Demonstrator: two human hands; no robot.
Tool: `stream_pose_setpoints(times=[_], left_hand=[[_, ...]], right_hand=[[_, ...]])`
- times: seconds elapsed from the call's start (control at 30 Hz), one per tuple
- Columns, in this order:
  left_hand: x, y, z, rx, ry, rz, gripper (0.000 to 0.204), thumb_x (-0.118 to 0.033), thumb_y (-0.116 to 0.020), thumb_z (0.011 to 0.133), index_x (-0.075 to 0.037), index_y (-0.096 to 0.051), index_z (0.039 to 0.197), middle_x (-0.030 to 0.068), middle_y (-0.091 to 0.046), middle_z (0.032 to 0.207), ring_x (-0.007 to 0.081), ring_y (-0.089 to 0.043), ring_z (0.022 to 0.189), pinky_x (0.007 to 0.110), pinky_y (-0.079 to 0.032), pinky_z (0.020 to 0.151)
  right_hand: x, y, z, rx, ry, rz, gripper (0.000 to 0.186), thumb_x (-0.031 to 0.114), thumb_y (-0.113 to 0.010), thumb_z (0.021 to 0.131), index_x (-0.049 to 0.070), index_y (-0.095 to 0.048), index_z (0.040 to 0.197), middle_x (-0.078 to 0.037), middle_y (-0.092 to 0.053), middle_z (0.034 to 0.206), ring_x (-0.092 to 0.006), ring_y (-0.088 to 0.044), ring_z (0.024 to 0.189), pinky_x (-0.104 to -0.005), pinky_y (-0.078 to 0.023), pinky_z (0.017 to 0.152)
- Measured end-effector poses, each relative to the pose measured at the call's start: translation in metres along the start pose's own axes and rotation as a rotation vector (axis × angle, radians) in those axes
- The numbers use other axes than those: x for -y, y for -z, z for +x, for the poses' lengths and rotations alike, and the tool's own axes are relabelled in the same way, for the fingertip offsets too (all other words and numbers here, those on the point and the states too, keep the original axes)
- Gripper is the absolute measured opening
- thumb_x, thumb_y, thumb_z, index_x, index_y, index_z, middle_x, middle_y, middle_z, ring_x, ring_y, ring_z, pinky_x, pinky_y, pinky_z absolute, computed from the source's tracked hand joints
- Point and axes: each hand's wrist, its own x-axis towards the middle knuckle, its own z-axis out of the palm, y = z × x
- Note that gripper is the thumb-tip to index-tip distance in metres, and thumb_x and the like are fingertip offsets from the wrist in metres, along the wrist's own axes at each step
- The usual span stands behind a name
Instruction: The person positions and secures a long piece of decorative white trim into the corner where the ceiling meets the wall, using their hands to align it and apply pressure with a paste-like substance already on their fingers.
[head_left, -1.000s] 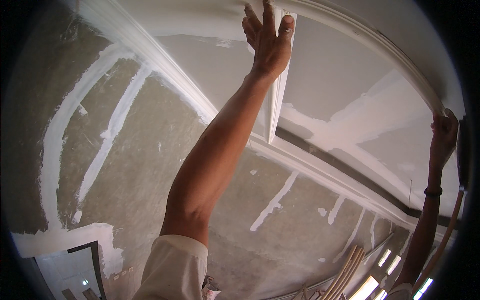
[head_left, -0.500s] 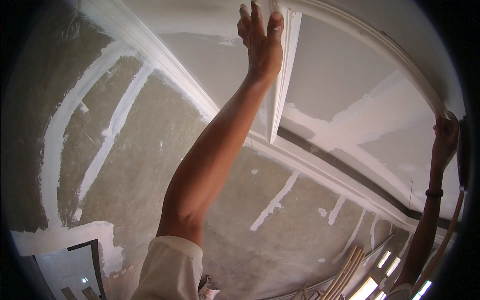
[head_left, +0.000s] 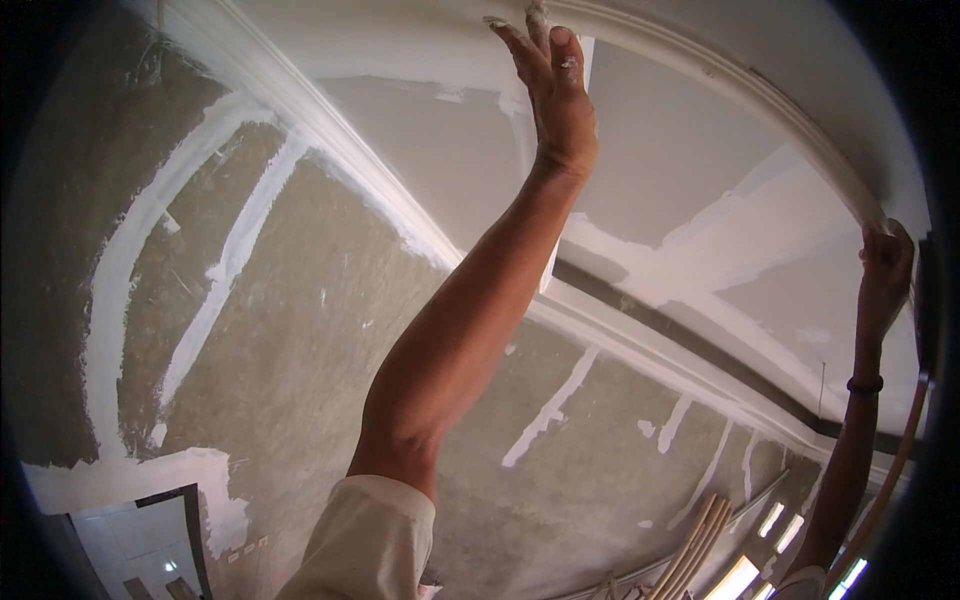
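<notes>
My left hand (head_left: 555,105) is raised to the top centre with its fingers apart and white residue on them, the fingertips against a curved white moulding (head_left: 735,85) along the ceiling. A straight white trim (head_left: 552,262) runs down behind my left wrist, partly hidden by it. At the far right my right hand (head_left: 886,258) has its fingers closed on the moulding's lower end; a dark band circles that wrist. Grey ceiling panels (head_left: 680,140) with pale patches lie behind both hands.
A grey wall (head_left: 210,320) with white streaks fills the left and bottom, with a dark-framed opening (head_left: 130,545) at lower left. Long tan strips (head_left: 685,550) lean near bright windows (head_left: 740,575) at lower right. A dark object (head_left: 926,305) and an orange-brown length (head_left: 900,450) stand at the right edge.
My left hand and forearm have shifted to the right and slightly down, now covering more of the straight trim. My right hand has barely moved and still grips the moulding.
</notes>
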Motion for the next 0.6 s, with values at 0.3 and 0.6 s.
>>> stream_pose_setpoints(times=[0.3, 0.6], left_hand=[[-0.008, -0.004, -0.003, 0.012, 0.048, 0.389, 0.110, -0.083, -0.027, 0.094, -0.003, 0.005, 0.162, 0.0211, 0.005, 0.170, 0.0423, 0.007, 0.156, 0.063, -0.004, 0.125], [-0.001, 0.039, -0.022, 0.082, -0.411, 0.574, 0.115, -0.078, -0.043, 0.093, 0.010, -0.008, 0.158, 0.0309, -0.032, 0.155, 0.0465, -0.013, 0.143, 0.063, -0.010, 0.116]], right_hand=[[-0.001, -0.001, 0.001, -0.008, 0.027, 0.045, 0.046, 0.031, -0.072, 0.098, 0.007, -0.058, 0.134, -0.003, -0.066, 0.085, -0.0106, -0.063, 0.076, -0.0283, -0.052, 0.073], [-0.002, -0.001, 0.001, -0.005, -0.004, -0.031, 0.047, 0.034, -0.071, 0.099, 0.008, -0.058, 0.135, -0.004, -0.069, 0.088, -0.0121, -0.065, 0.077, -0.0290, -0.053, 0.074]])
